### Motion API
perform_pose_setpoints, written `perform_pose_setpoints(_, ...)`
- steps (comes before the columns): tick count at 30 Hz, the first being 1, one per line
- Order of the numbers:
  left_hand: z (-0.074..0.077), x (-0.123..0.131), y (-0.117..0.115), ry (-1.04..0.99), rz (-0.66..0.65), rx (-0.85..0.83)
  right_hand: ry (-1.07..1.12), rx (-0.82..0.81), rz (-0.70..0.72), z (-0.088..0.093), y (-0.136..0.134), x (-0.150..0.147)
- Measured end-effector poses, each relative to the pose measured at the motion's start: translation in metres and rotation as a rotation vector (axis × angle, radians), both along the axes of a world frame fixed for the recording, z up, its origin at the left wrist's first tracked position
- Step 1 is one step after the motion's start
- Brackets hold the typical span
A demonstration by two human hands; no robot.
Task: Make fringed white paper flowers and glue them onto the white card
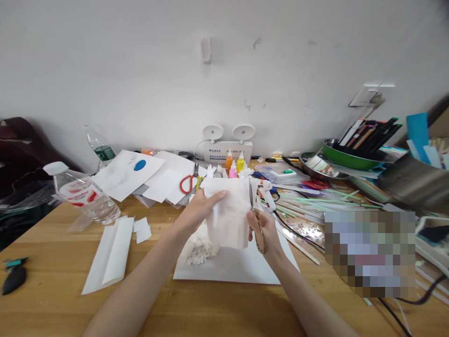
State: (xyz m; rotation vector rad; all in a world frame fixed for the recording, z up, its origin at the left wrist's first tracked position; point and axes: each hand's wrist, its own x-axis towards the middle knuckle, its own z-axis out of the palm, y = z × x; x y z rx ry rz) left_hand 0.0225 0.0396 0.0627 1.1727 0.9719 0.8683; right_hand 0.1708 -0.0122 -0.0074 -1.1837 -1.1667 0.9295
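Observation:
My left hand [198, 210] pinches the left edge of a white sheet of paper [229, 213] and holds it up above the wooden table [63, 309]. My right hand [264, 229] grips gold-handled scissors [255, 213], their blades pointing up along the paper's right edge. Under the hands lies a larger white sheet [231, 267] with a heap of small white paper scraps [199, 245] on it.
A plastic water bottle [84, 192] lies at the left, near a folded paper strip [110, 255]. Red-handled scissors [187, 182], small paint bottles [234, 164], a glue gun [268, 196] and loose papers crowd the back. Straws, a green bowl [347, 157] and cables fill the right.

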Motion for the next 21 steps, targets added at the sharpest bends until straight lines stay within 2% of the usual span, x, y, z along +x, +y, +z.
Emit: perform_pose_setpoints(21,-0.0058,0.0002,0.0026,-0.034,0.008,0.019,0.013,-0.07,-0.1,0.0004,-0.0001,0.0004)
